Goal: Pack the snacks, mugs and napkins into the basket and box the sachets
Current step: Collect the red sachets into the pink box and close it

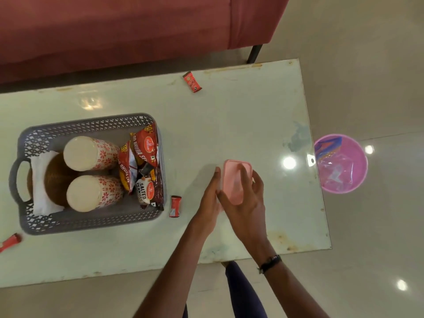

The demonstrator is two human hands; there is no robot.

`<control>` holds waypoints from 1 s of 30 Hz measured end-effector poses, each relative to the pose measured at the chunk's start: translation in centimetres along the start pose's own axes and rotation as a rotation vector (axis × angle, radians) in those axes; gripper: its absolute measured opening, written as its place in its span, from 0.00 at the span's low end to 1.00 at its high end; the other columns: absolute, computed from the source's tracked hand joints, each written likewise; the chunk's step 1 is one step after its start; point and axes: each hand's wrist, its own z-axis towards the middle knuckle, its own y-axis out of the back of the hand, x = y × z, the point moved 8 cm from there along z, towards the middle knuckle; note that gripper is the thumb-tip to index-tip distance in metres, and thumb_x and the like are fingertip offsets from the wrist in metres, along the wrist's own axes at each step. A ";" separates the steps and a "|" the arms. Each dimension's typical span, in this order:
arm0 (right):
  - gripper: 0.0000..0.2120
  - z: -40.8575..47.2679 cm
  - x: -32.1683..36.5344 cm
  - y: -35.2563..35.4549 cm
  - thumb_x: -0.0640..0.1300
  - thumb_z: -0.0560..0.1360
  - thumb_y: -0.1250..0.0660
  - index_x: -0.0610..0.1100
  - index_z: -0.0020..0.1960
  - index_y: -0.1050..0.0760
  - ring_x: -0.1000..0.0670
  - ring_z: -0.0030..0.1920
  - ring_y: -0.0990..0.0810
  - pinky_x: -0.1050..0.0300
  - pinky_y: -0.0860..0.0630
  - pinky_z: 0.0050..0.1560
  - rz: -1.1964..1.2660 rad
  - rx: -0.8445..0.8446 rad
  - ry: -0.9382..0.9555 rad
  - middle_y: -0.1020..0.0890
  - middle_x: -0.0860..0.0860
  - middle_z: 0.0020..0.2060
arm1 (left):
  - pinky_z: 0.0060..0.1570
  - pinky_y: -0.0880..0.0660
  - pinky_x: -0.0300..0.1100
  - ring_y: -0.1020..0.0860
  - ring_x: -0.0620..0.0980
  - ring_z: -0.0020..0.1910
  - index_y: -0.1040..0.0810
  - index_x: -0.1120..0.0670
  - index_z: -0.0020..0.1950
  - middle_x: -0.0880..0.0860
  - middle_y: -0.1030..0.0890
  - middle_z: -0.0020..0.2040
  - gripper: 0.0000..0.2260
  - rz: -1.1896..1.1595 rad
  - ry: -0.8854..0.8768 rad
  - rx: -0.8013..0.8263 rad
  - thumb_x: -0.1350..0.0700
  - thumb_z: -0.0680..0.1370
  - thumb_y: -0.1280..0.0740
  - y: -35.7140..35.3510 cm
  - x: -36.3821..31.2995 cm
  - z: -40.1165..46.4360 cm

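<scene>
A grey plastic basket (91, 222) stands on the left of the table. In it lie two flowered mugs (89, 153) on their sides, white napkins (40, 182) and several red snack packets (144, 148). A small pink box (231, 177) with its lid on sits right of centre. My right hand (245, 203) grips the box from above, its fingers curled over the lid. My left hand (210, 198) lies flat against the box's left side. Three red sachets lie loose: one (192, 81) at the far edge, one (175, 206) beside the basket, one (10, 242) at the left edge.
The pale table (229, 115) ends just right of the box. A pink bin (358, 180) with wrappers stands on the floor beyond the table's right edge. A red sofa (126, 26) runs along the far side.
</scene>
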 end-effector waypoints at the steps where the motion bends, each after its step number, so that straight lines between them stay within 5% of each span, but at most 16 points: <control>1: 0.36 -0.5 0.6 0.1 0.55 0.72 0.31 0.51 0.74 0.43 0.44 0.65 0.28 0.54 0.23 0.54 -0.006 0.000 0.017 0.41 0.47 0.73 | 0.62 0.27 0.48 0.22 0.51 0.60 0.26 0.50 0.65 0.53 0.20 0.61 0.24 -0.058 0.008 0.036 0.38 0.78 0.48 -0.1 0.0 -0.2; 5: 0.33 -1.6 2.3 1.1 0.56 0.72 0.32 0.52 0.73 0.40 0.46 0.62 0.26 0.60 0.25 0.51 -0.021 -0.004 0.057 0.40 0.47 0.72 | 0.55 0.23 0.44 0.20 0.49 0.55 0.24 0.50 0.61 0.52 0.17 0.54 0.26 -0.095 0.003 0.092 0.36 0.77 0.50 -0.6 -0.7 -0.6; 10: 0.34 -1.2 3.6 2.5 0.54 0.70 0.29 0.52 0.72 0.38 0.43 0.61 0.25 0.55 0.23 0.52 0.000 0.000 0.050 0.37 0.46 0.72 | 0.52 0.22 0.46 0.21 0.53 0.57 0.28 0.54 0.67 0.56 0.21 0.58 0.30 -0.135 -0.030 0.069 0.34 0.75 0.47 -1.2 -1.9 -0.5; 17: 0.31 0.3 3.4 2.2 0.52 0.72 0.32 0.56 0.72 0.38 0.46 0.64 0.27 0.63 0.27 0.51 0.202 0.212 0.005 0.33 0.48 0.69 | 0.40 0.19 0.46 0.18 0.52 0.42 0.18 0.51 0.48 0.53 0.16 0.42 0.27 -0.247 -0.015 0.119 0.34 0.73 0.49 -0.6 -2.5 0.1; 21: 0.29 0.8 1.8 1.5 0.48 0.74 0.32 0.60 0.71 0.38 0.59 0.52 0.21 0.70 0.23 0.41 0.653 0.320 -0.187 0.27 0.57 0.60 | 0.56 0.26 0.59 0.23 0.60 0.55 0.24 0.53 0.58 0.60 0.21 0.55 0.34 -0.201 0.024 0.040 0.30 0.66 0.45 0.3 -1.5 0.2; 26: 0.29 1.1 0.3 0.2 0.52 0.71 0.29 0.61 0.69 0.34 0.53 0.59 0.22 0.64 0.22 0.47 0.705 0.318 -0.232 0.24 0.55 0.62 | 0.50 0.21 0.58 0.23 0.58 0.60 0.31 0.50 0.68 0.57 0.24 0.62 0.41 -0.109 -0.008 0.010 0.34 0.59 0.27 0.8 -1.7 0.0; 30: 0.33 1.5 -0.8 -0.5 0.56 0.67 0.29 0.61 0.69 0.35 0.49 0.64 0.27 0.62 0.24 0.50 0.830 0.316 -0.305 0.28 0.51 0.68 | 0.59 0.26 0.59 0.22 0.56 0.58 0.27 0.52 0.61 0.55 0.21 0.58 0.19 -0.036 -0.031 -0.150 0.48 0.72 0.30 2.2 -2.8 0.7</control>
